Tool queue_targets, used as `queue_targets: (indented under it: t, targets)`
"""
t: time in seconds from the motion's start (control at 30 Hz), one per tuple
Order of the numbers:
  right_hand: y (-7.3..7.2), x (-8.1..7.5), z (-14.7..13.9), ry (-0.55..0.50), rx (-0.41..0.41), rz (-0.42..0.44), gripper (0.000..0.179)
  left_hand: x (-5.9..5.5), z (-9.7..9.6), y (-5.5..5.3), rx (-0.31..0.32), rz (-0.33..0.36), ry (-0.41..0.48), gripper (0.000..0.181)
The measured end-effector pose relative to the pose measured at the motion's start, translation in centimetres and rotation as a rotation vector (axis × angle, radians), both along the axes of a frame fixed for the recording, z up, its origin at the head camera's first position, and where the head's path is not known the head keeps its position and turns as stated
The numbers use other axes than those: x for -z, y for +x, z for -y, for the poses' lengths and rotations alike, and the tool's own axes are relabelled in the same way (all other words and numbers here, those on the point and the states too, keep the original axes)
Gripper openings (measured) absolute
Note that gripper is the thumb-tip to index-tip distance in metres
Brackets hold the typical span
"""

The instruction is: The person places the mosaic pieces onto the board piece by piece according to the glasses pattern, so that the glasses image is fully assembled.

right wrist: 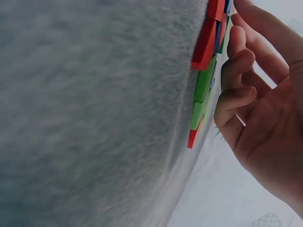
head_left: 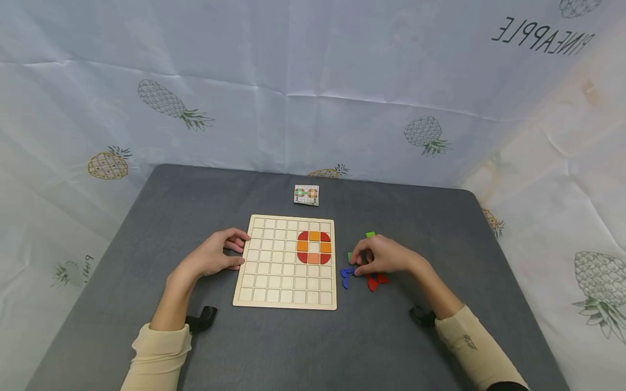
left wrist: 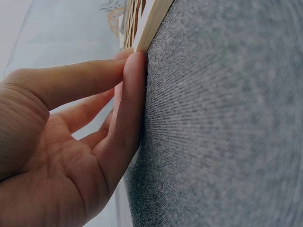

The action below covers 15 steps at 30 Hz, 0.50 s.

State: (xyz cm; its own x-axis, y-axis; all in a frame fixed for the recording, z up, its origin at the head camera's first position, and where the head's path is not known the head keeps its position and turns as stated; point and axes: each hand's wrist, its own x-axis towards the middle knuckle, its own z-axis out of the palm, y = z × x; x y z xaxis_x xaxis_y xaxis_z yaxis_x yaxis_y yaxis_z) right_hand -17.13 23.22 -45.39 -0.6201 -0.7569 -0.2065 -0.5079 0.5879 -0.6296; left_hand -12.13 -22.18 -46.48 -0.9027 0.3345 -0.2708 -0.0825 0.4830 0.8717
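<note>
Head view: left hand (head_left: 214,254) is touching left edge of board (head_left: 285,271), fingers relaxed, apparently steadying it on table (head_left: 303,347). Right hand (head_left: 386,255) is hovering, fingers curled, over coloured pieces (head_left: 373,284) lying right of board, likely for reach; cannot tell if pinching one.

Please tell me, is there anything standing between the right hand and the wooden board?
Yes, but only low things: blue pieces and a green piece lie on the table between the right hand and the wooden board. Nothing taller is visible there.
</note>
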Motion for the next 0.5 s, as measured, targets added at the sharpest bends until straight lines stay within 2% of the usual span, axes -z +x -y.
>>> queue_targets:
  t: [0.23,0.5]
  targets:
    - [0.64,0.22,-0.46,0.005,0.027,0.030,0.017,-0.04,-0.03,-0.06,0.000,-0.002,-0.003,0.049]
    - [0.54,0.57,-0.70,-0.003,0.020,0.038,0.015,0.07,-0.08,-0.08,-0.004,-0.002,-0.006,0.049]
